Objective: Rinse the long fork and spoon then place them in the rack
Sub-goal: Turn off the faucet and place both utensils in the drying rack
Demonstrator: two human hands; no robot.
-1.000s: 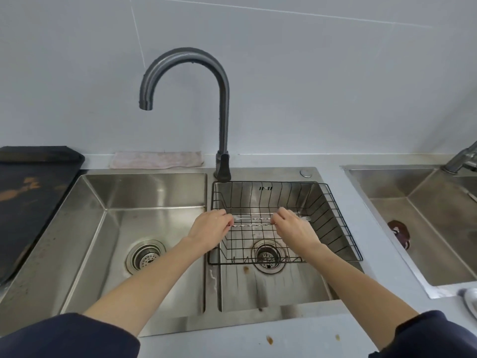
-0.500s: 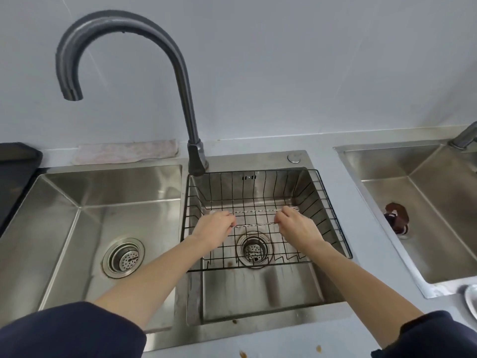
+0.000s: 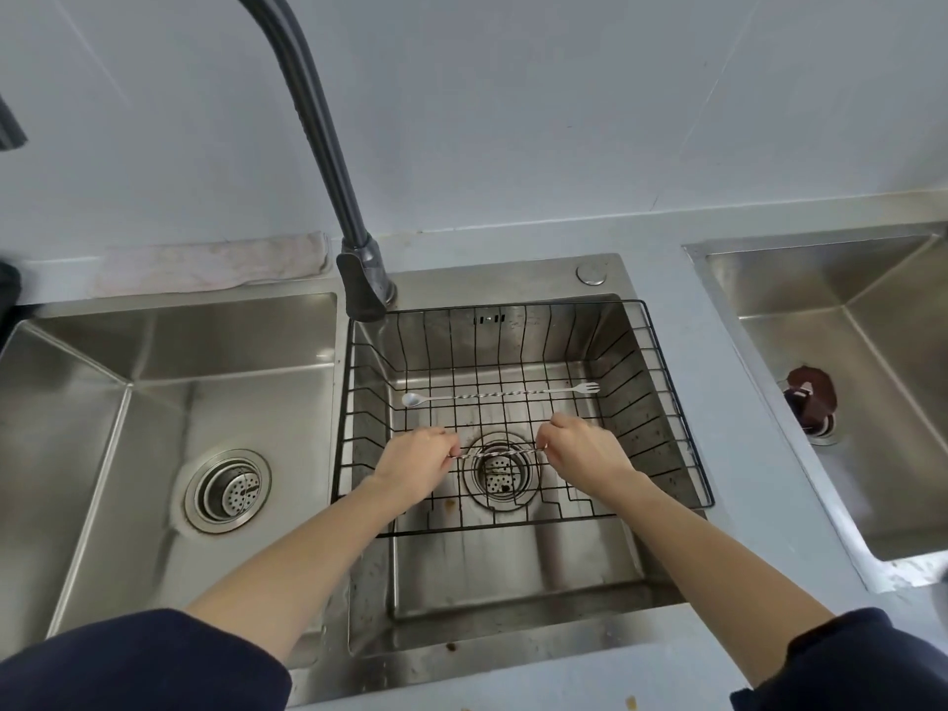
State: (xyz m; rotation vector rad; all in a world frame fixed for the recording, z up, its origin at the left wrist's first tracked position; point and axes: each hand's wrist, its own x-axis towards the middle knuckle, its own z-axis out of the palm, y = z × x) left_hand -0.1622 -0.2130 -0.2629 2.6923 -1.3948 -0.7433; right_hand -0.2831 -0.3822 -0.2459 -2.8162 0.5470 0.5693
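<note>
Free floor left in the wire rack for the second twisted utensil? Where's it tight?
The rack holds one long fork-spoon lying along its back. Bare mesh runs between it and the hands, and at the right end. The front middle is crowded: left hand and right hand pinch the second utensil there.

Faucet point(image 3: 328, 146) overhanging open-topped rack point(image 3: 667, 402)
</note>
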